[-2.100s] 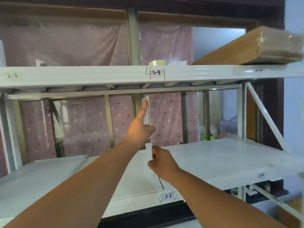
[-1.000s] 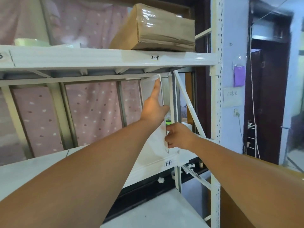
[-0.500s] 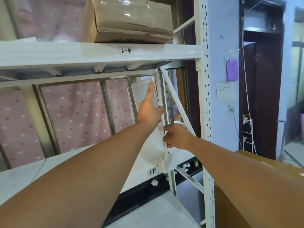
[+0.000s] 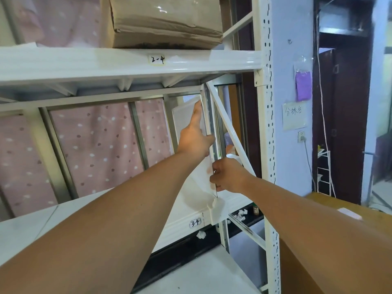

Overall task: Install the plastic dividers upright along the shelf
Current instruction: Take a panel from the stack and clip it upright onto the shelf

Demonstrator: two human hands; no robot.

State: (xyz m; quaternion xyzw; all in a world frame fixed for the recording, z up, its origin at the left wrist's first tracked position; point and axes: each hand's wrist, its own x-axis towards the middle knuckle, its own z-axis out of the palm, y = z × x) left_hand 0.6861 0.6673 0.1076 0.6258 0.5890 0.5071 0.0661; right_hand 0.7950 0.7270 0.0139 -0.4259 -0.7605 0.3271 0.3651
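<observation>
Fingers of the left hand (image 4: pixel 194 139) lie flat and stretched against the plastic divider (image 4: pixel 184 117), the fingertips reaching up near its top edge, while the right hand (image 4: pixel 228 176) pinches the divider's lower front edge between thumb and curled fingers. That divider stands nearly upright at the far right end of the white metal shelf (image 4: pixel 186 200), just beside the slanted brace (image 4: pixel 230 128) and the perforated upright post (image 4: pixel 267 124). A handwritten label (image 4: pixel 195 222) marks the shelf's front lip (it reads 3-4). On the shelf above (image 4: pixel 84 64) sits a cardboard box (image 4: pixel 165 20) wrapped in clear film. Pink spotted fabric (image 4: pixel 99 149) hangs behind the rack. To the right are a pale blue wall (image 4: pixel 284 28) with a paper note (image 4: pixel 293 118), a purple slip (image 4: pixel 303 85), a wall socket (image 4: pixel 301 136) and a dark doorway (image 4: pixel 343 124).
</observation>
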